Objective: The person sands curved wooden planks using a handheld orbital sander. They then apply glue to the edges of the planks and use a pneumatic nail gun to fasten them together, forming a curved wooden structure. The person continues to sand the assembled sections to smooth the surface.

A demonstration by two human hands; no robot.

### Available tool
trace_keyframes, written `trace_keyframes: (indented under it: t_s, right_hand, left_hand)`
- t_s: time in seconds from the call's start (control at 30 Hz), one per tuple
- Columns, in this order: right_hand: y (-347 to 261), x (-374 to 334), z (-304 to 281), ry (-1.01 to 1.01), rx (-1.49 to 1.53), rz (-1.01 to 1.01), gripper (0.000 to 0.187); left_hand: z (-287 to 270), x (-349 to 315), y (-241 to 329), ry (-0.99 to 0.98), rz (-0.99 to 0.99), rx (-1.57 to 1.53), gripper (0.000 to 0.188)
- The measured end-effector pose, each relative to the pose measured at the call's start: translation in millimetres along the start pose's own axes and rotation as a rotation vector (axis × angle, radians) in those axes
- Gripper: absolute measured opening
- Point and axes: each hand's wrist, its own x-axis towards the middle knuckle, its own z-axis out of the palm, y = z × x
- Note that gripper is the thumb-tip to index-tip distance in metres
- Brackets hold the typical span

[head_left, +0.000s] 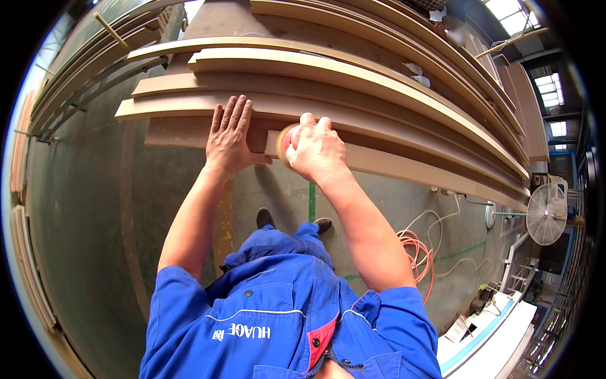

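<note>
My left hand lies flat with fingers outstretched across the brown bench surface, its fingertips reaching the edge of a long pale board. The thumb points right, toward the end of the nearest long strip. Beside it, my right hand is wrapped round a round pad with a tan rim and a pinkish face. The pad rests against the near strip close to its left end; its exact kind is partly hidden by the fingers.
Several long, shaped wooden boards lie side by side beyond my hands. A rack of boards stands at far left. An orange coiled hose and pale cables lie on the floor at right, near a white standing fan.
</note>
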Motion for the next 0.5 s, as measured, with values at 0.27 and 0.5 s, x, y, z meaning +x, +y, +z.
trace_keyframes:
  t_s: [0.27,0.5]
  right_hand:
    - [31,1,3,0.042,0.007,0.104,0.059]
    - [67,-6,-3,0.048,0.046,0.189,0.058]
  left_hand:
    - [22,-3,-14,0.108,0.177,-0.025,0.131]
    - [48,-15,34,0.166,0.486,0.058,0.063]
